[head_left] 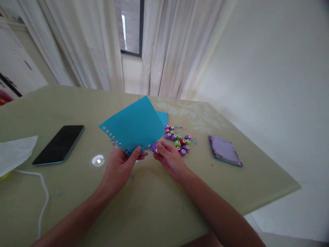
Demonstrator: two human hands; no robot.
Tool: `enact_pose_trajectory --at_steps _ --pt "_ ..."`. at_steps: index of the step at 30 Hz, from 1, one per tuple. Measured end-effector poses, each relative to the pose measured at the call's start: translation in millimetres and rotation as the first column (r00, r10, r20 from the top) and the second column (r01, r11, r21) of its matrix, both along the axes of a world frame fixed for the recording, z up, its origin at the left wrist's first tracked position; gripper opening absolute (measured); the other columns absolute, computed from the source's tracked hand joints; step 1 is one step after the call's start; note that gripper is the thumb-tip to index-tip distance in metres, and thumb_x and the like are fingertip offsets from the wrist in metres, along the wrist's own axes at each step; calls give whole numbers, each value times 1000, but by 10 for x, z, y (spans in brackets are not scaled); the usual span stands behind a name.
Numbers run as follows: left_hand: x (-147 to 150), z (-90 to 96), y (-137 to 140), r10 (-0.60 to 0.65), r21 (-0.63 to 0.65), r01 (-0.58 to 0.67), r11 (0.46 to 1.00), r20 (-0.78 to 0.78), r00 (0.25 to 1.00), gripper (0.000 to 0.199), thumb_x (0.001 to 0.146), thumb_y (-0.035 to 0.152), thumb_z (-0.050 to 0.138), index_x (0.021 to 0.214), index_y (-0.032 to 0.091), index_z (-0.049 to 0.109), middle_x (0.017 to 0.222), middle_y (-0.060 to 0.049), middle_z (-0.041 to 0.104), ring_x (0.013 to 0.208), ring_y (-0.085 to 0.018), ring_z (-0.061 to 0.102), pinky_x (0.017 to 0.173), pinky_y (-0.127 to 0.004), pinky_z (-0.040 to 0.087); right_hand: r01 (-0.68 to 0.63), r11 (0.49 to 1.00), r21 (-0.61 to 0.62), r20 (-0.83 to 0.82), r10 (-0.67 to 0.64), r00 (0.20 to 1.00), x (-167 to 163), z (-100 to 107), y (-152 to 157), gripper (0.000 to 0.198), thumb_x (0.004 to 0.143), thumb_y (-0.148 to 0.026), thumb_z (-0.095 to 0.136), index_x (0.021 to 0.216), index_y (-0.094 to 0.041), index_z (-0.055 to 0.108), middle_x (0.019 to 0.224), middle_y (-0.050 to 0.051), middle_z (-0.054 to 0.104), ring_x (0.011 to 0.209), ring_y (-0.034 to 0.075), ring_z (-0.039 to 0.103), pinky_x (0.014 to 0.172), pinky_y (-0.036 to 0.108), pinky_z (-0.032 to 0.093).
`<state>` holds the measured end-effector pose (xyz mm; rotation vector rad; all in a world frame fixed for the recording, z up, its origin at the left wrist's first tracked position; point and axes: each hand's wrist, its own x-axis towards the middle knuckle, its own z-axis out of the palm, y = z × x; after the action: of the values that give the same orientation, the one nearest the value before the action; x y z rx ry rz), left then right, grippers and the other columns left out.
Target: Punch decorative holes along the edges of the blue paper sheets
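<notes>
A square of blue paper [133, 123] is pinched by its lower edge in my left hand [125, 163], thumb on top. Small shaped holes run along its lower left and lower right edges. My right hand [171, 157] is closed on a purple paper punch [153, 148] that sits at the sheet's near edge, close to its right corner. The fingers hide part of the punch. Just beyond that hand lie several purple, red and green punches [182, 142] with eye-like white buttons. Another blue sheet [163, 117] lies partly behind the held one.
At right on the table [159, 212] rests a stack of edge-punched paper [226, 151], purple on top. A black tablet [60, 144], a white sheet [17, 151] and a white cable [45, 192] lie at left. Tiny paper bits [194, 141] are scattered near the punches.
</notes>
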<state>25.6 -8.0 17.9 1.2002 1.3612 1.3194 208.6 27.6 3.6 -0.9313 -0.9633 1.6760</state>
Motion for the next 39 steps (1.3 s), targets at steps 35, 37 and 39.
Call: enact_pose_trajectory --at_steps 35,37,39 --pt "10 10 -20 -14 -10 13 1000 -120 993 29 88 48 70 88 19 76 74 -6 82 49 -20 68 65 -38 65 -29 994 109 133 14 991 35 -61 29 47 71 -62 92 82 -20 75 81 0 70 68 12 56 68 28 43" --pt "11 12 -21 -9 -14 7 1000 -131 991 30 88 48 70 89 19 76 74 -6 82 49 -20 68 63 -37 64 -14 994 110 121 0 993 31 -55 28 47 71 -62 93 79 -20 73 78 -1 67 67 12 55 67 28 43" --pt "9 17 -14 -16 -9 15 1000 -134 991 30 89 48 69 90 19 75 76 -6 82 54 -22 72 64 -36 65 7 995 101 91 -17 996 26 -50 30 48 70 -62 93 77 -20 70 75 -2 64 65 12 55 66 28 42"
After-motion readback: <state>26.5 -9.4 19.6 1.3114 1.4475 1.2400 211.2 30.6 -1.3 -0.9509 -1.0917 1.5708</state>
